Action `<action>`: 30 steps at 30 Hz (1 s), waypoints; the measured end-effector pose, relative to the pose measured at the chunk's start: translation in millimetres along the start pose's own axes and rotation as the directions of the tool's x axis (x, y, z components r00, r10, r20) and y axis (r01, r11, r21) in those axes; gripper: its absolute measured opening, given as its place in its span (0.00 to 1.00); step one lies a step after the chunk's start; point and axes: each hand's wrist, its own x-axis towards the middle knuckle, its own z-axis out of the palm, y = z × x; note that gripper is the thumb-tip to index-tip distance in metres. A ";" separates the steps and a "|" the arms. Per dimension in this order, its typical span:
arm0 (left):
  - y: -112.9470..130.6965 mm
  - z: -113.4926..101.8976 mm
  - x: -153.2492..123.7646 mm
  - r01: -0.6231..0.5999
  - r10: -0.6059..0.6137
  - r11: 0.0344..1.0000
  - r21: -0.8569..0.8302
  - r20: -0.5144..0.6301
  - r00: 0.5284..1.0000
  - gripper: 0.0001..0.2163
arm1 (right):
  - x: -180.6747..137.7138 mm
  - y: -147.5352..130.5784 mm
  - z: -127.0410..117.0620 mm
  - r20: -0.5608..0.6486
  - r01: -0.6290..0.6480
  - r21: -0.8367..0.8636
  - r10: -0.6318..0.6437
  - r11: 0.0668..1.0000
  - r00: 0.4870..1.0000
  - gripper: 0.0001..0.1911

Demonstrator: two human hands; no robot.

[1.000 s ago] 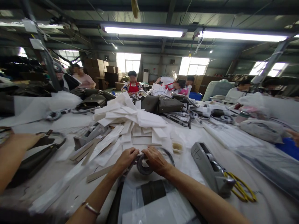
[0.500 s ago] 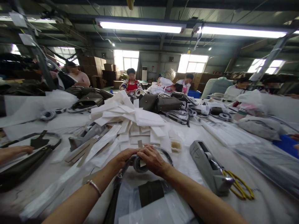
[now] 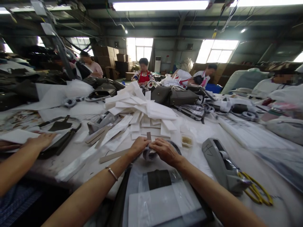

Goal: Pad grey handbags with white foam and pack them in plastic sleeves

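A dark olive handbag (image 3: 159, 179) lies right in front of me, with clear plastic and a white foam sheet (image 3: 146, 205) over its face. At its top is a coiled handle (image 3: 149, 155) in plastic wrap. My left hand (image 3: 139, 146) is closed at the coil, its fingertips pinching a short grey-brown strip (image 3: 149, 136) that sticks up between the hands. My right hand (image 3: 165, 152) is closed over the coil and strip from the other side, fingers bent and meeting the left. Both sets of fingertips partly hide the strip's lower end.
White foam sheets (image 3: 142, 107) are heaped ahead, loose grey-brown strips (image 3: 112, 156) to the left. A grey tape dispenser (image 3: 220, 164) with yellow tape rolls (image 3: 259, 192) stands right. At left, a co-worker's hand (image 3: 42, 140) rests at another olive bag (image 3: 68, 138). Several people sit beyond.
The view has tilted down and turned slightly left. My hands stay together at the coil and strip. The co-worker's arm reaches further in over the left bag, with a white sheet there.
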 end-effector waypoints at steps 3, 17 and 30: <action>0.8 1.0 -0.6 -0.049 0.049 0.998 0.028 -0.013 0.999 0.15 | 3.8 -0.1 -7.7 0.076 -0.001 -0.044 0.004 0.999 0.997 0.11; 14.3 9.4 -27.5 -0.169 0.169 0.986 -0.004 -0.008 0.986 0.16 | 19.6 -5.7 -23.2 0.288 -0.551 0.350 0.473 0.757 0.833 0.04; 24.8 18.0 -58.9 -0.283 0.285 0.944 0.172 0.016 0.958 0.12 | 1.3 13.3 -11.4 0.546 -0.816 0.510 0.631 0.271 0.550 0.18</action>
